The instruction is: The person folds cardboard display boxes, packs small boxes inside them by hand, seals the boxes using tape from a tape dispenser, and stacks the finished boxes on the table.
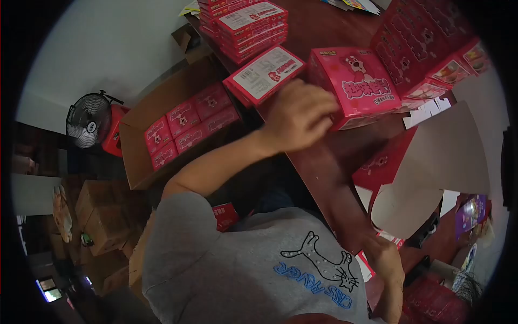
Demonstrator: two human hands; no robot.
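My left hand (pixel 302 117), slightly blurred, is over the table edge beside a closed pink box (pixel 359 83). Its fingers are bent and partly apart, near the box's side, with nothing visible in them. A flat pink box with a white label (pixel 270 73) lies just beyond that hand, next to a stack of similar boxes (pixel 251 27). At the lower right, my right hand (pixel 386 256) is closed on a red-and-white card (pixel 366 265), which it partly covers. A large bent cardboard sheet (pixel 431 162) is above my right hand.
An open carton (pixel 129 156) with several pink boxes is at the left, near a black fan (pixel 89 121). Brown cartons (pixel 102 213) stand on the lower left. A tall pink display panel (pixel 415 38) rises at the upper right of the dark red table (pixel 318 175).
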